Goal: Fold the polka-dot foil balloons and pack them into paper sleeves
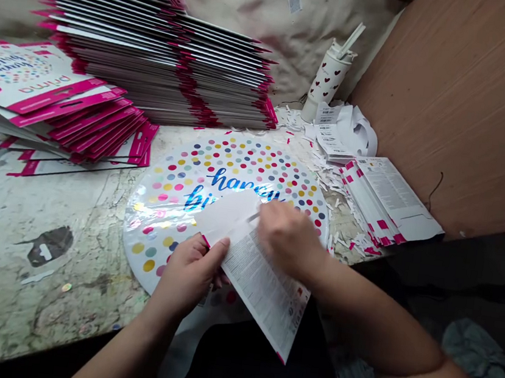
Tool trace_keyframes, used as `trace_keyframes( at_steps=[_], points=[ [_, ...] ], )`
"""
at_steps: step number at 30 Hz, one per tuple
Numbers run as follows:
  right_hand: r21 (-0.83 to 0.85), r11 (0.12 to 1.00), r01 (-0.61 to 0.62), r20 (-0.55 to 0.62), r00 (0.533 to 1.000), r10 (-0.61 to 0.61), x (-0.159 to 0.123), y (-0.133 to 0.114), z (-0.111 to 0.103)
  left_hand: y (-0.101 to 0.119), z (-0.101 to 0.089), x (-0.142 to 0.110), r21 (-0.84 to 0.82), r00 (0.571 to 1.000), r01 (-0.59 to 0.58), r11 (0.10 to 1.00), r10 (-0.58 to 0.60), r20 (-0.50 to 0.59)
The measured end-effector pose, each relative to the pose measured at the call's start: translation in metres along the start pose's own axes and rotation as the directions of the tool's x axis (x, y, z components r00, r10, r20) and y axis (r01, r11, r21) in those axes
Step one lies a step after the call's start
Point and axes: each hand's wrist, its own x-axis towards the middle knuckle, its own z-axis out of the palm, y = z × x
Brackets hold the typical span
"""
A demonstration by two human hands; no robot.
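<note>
Printed paper envelope [264, 285], flap [228, 214] open toward the far side, slants above the worktable's near edge. Across the worktable [98, 207], the tall envelope stack [135, 58] rises at far left; the round foil balloon [237, 159] lies flat, partly beneath both hands. The right hand [286, 236], its forearm angling in from near right, clenches its fingers at the flap; their grip is blurred. The left hand [192, 267], lower, pinches the envelope's left edge, thumb uppermost.

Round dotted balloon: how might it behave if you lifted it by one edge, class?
The balloon would probably flop, as it looks like thin film lying flat. It seems light for its width, showing little thickness. It may feel slippery, judging by its glossy glare.
</note>
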Motion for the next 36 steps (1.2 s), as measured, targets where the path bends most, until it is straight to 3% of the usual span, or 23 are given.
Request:
trace_keyframes(
  at_steps=[2,4,6,8,10,11,12,13,14,15,16,17,18,20,22,25,29,32,34,36],
  points=[
    [-0.105,0.959,-0.262,0.030,0.963,0.267,-0.015,0.034,-0.008,-0.003,-0.008,0.001,-0.022,0.999,0.003,1.000,-0.004,-0.048],
    [-0.150,0.899,-0.413,0.035,0.906,0.422,-0.031,0.054,-0.016,-0.005,-0.010,0.001,-0.077,0.993,-0.008,0.997,-0.001,-0.118],
    [-0.015,0.959,-0.284,0.058,0.957,0.285,-0.043,0.051,-0.020,-0.006,-0.005,0.000,-0.107,0.985,-0.022,0.994,0.004,-0.173],
    [0.191,0.981,0.023,0.002,1.000,-0.024,-0.043,0.026,-0.017,-0.003,0.004,-0.004,-0.076,0.988,-0.045,0.996,0.033,-0.150],
    [0.265,0.940,0.215,-0.165,0.971,-0.175,-0.032,-0.001,-0.008,0.003,0.007,-0.008,0.010,0.985,-0.159,0.987,0.159,-0.067],
    [0.270,0.924,0.270,-0.264,0.944,-0.198,-0.024,-0.011,-0.003,0.006,0.004,-0.009,0.066,0.954,-0.288,0.955,0.293,-0.067],
    [0.279,0.906,0.318,-0.354,0.911,-0.211,-0.017,-0.016,0.003,0.010,-0.003,-0.009,0.153,0.880,-0.446,0.882,0.464,-0.106],
    [0.298,0.876,0.379,-0.434,0.871,-0.229,-0.010,-0.017,0.008,0.012,-0.012,-0.009,0.287,0.750,-0.589,0.756,0.643,-0.155],
    [0.321,0.837,0.443,-0.495,0.832,-0.250,-0.005,-0.015,0.013,0.014,-0.025,-0.008,0.453,0.589,-0.668,0.590,0.792,-0.162],
    [0.336,0.802,0.494,-0.533,0.802,-0.270,-0.003,-0.010,0.019,0.013,-0.038,-0.006,0.611,0.445,-0.682,0.403,0.891,-0.091],
    [0.338,0.782,0.525,-0.550,0.784,-0.288,-0.002,-0.005,0.025,0.010,-0.050,-0.005,0.715,0.365,-0.664,0.218,0.929,0.055],
    [0.324,0.781,0.534,-0.550,0.778,-0.304,-0.005,-0.001,0.032,0.004,-0.060,-0.003,0.751,0.349,-0.658,0.058,0.907,0.236],
    [0.296,0.794,0.531,-0.530,0.783,-0.325,-0.009,0.001,0.040,-0.003,-0.068,-0.002,0.736,0.365,-0.675,-0.059,0.840,0.402],
    [0.229,0.818,0.527,-0.464,0.798,-0.384,-0.024,-0.001,0.056,-0.023,-0.073,-0.003,0.669,0.393,-0.723,-0.171,0.695,0.602],
    [0.193,0.822,0.536,-0.410,0.805,-0.429,-0.041,-0.008,0.070,-0.042,-0.067,-0.006,0.651,0.408,-0.730,-0.209,0.631,0.660],
    [0.198,0.828,0.525,-0.360,0.824,-0.437,-0.058,-0.017,0.079,-0.058,-0.052,-0.011,0.678,0.469,-0.709,-0.193,0.589,0.658],
    [0.412,0.801,0.434,-0.256,0.899,-0.356,-0.047,-0.016,0.072,-0.052,-0.040,-0.011,0.745,0.566,-0.666,-0.043,0.620,0.543],
    [0.601,0.780,0.174,-0.026,0.980,-0.198,-0.025,-0.011,0.065,-0.040,-0.033,-0.003,0.817,0.737,-0.537,0.211,0.589,0.332],
    [0.605,0.795,0.041,0.073,0.992,-0.107,-0.011,-0.008,0.062,-0.034,-0.030,0.005,0.839,0.834,-0.429,0.333,0.502,0.227],
    [0.553,0.830,0.076,0.088,0.985,-0.149,-0.002,-0.005,0.058,-0.033,-0.030,0.013,0.844,0.867,-0.390,0.367,0.454,0.203]
  ],
)
